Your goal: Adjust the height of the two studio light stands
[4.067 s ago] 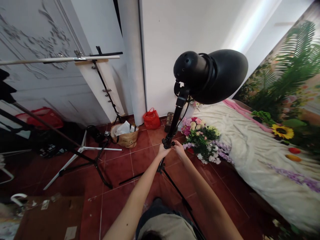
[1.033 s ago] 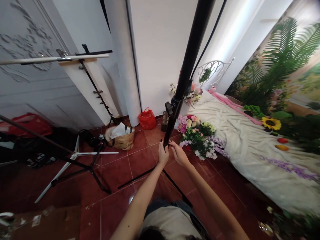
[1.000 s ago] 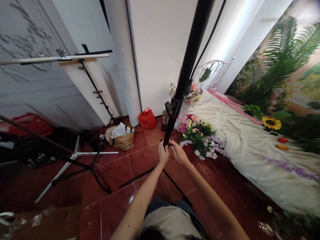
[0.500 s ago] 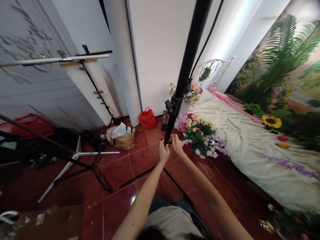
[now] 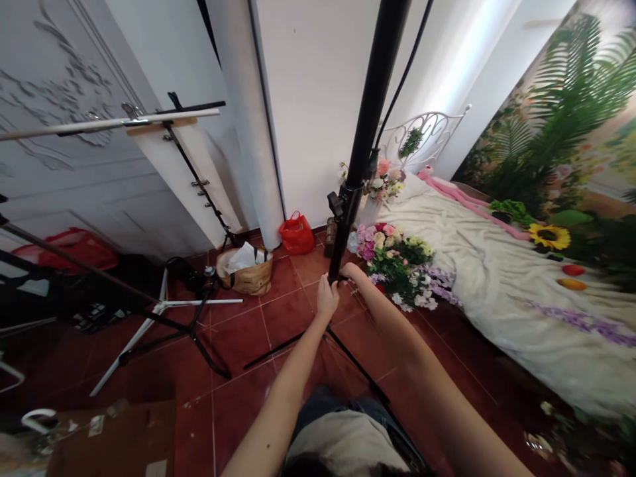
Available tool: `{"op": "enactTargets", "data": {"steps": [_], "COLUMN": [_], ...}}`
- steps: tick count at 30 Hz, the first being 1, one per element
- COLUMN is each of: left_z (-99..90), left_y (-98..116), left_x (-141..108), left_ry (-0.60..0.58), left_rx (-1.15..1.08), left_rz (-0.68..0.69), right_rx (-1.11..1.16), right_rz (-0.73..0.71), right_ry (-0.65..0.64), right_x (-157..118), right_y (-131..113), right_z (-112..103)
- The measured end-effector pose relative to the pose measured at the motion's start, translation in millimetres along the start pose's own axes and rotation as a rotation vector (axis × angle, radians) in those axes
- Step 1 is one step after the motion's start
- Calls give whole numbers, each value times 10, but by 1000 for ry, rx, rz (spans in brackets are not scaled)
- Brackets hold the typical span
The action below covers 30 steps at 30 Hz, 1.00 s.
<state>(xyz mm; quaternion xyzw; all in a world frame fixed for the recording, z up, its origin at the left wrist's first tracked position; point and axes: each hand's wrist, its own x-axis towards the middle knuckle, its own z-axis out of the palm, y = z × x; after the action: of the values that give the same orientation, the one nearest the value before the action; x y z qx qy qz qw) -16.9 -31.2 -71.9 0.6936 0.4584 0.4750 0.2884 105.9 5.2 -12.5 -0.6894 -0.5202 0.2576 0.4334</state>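
A black light stand (image 5: 366,126) rises in front of me, tilted up to the right, with a cord along its upper part and a locking knob (image 5: 336,204) on its collar. Low on the pole, my left hand (image 5: 328,296) is closed around it. My right hand (image 5: 352,272) is bent at the pole's right side, its fingers closed at a small dark knob; the fingertips are partly hidden. Below both hands the stand's thin legs (image 5: 358,363) spread over the tiles.
Bouquets (image 5: 397,262) lie right of the stand beside a bed (image 5: 477,265) with a cream cover. A red bag (image 5: 297,235) and a woven basket (image 5: 254,278) stand by the wall. Other stands (image 5: 191,329) are at left, a cardboard piece (image 5: 119,437) lower left.
My right hand has turned at the wrist, its elbow swinging out to the right. My left hand keeps its hold on the pole. The view has shifted slightly.
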Motion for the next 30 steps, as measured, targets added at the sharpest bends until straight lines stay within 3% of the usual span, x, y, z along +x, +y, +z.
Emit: {"op": "enactTargets", "data": {"steps": [5, 10, 16, 22, 30], "left_z": [-41, -51, -37, -38, 9], "left_y": [19, 39, 32, 9, -45], "left_x": [5, 0, -2, 7, 14], "left_ry": [-39, -31, -7, -28, -20], "left_rx": [24, 4, -13, 6, 31], "left_rz": [-3, -9, -1, 14, 25], "right_rx": [4, 120, 239, 299, 160], "right_rz": [67, 23, -2, 28, -76], "right_ry": [-132, -207, -276, -249, -1], "right_x": [-135, -393, -566, -613, -584], "right_y": [130, 324, 422, 490, 517], "right_z": [-89, -188, -132, 3, 151]}}
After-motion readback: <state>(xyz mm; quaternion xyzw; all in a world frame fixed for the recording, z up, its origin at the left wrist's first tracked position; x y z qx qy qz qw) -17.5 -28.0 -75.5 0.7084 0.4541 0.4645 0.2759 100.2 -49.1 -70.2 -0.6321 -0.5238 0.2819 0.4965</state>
